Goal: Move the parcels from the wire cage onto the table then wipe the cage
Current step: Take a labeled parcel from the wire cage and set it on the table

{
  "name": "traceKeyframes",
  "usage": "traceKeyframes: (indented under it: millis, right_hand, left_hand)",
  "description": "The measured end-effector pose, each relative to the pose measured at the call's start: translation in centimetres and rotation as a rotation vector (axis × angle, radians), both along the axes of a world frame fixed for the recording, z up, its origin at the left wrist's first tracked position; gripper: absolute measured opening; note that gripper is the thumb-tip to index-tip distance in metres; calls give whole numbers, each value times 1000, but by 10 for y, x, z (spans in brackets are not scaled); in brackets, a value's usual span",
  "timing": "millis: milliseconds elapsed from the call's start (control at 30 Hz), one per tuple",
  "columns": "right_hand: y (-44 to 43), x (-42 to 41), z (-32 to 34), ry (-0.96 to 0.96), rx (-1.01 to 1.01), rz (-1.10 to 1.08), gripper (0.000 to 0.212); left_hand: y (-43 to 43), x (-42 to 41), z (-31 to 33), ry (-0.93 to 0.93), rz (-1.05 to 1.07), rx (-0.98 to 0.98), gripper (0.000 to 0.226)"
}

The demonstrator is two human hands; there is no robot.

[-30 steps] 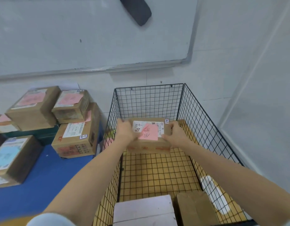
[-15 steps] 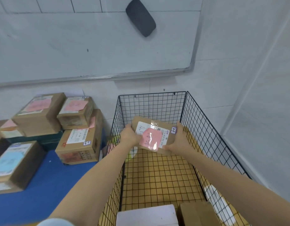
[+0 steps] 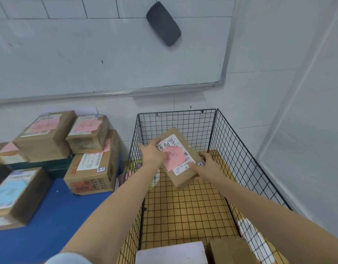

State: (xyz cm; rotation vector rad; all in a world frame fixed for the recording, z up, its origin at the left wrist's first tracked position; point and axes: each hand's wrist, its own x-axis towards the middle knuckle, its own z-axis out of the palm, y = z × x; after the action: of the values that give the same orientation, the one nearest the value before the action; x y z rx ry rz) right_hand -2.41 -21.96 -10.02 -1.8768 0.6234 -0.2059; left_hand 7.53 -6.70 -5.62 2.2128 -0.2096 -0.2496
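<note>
Left hand [image 3: 153, 153] and right hand [image 3: 208, 166] gripping small cardboard parcel [image 3: 180, 159] at opposite ends, fingers [image 3: 192, 165] clamping on its edges, thumbs lying over label. Parcel hanging tilted inside wire cage [image 3: 176, 112], clear of floor, near left wall. Looking light and stiff; glossy label probably slippery, so bare cardboard edges giving better hold. Bench [image 3: 55, 216] lying just left, carrying stacked parcels [image 3: 90, 168]. White box [image 3: 172, 252] and brown box [image 3: 229, 250] waiting at cage near end

Cage [image 3: 240, 149] open on top, I see; its left wall [image 3: 133, 159] blocks the bench [image 3: 55, 216], where stacked boxes [image 3: 88, 168] leave bare room in front.
</note>
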Motion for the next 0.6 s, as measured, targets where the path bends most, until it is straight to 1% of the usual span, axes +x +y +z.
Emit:
traceKeyframes:
  millis: [67, 167, 233, 333, 433, 600]
  right_hand:
    - [2, 2, -2, 11, 13, 16, 57]
    - [-1, 4, -6, 22, 68, -22, 51]
    - [-1, 8, -9, 48, 124, -94, 52]
    - [4, 16, -8, 53, 209, -188, 51]
    - [4, 21, -7, 41, 288, -211, 46]
    - [4, 22, -4, 28, 341, -206, 47]
  left_hand:
    - [-1, 0, -2, 15, 1, -37, 80]
    - [-1, -4, -4, 55, 11, -75, 87]
    - [-6, -11, -6, 79, -56, -78, 90]
    - [-14, -22, -10, 42, -144, -28, 91]
    - [-18, -27, -16, -3, -166, -54, 85]
    - [-19, -30, -21, -2, -83, -154, 71]
